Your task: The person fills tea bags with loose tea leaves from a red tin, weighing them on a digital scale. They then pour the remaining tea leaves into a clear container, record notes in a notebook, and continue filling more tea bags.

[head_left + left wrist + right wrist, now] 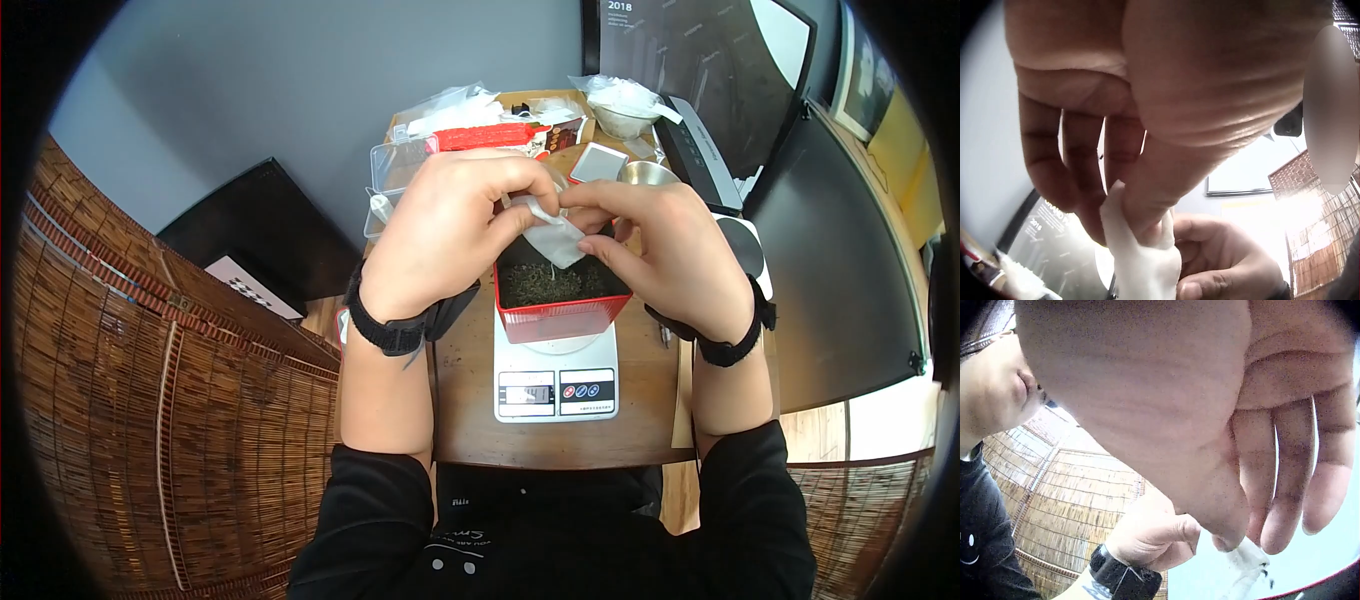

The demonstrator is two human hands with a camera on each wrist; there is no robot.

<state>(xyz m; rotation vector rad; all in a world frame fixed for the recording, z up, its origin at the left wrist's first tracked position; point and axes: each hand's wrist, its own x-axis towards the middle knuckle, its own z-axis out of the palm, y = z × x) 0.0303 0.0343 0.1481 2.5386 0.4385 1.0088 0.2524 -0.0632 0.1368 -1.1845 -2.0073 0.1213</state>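
A small white pouch point(556, 240) hangs over a red basket point(560, 322) that holds dark, dry leafy material point(545, 288). My left hand point(450, 225) pinches the pouch's upper left part between thumb and fingers; the left wrist view shows the white fabric point(1147, 269) bunched at the fingertips. My right hand point(675, 250) pinches the pouch's right side with thumb and fingers. In the right wrist view the pouch point(1244, 565) shows below the right thumb. The basket stands on a white kitchen scale point(557, 380); its display is too small to read.
Behind the hands are a red packet point(485, 138), clear plastic boxes point(395, 165), a bowl with plastic bags point(625, 120), a metal bowl point(648, 174) and a small white-topped device point(599, 163). A monitor point(700, 75) stands at the back right; a woven screen point(170, 400) is at the left.
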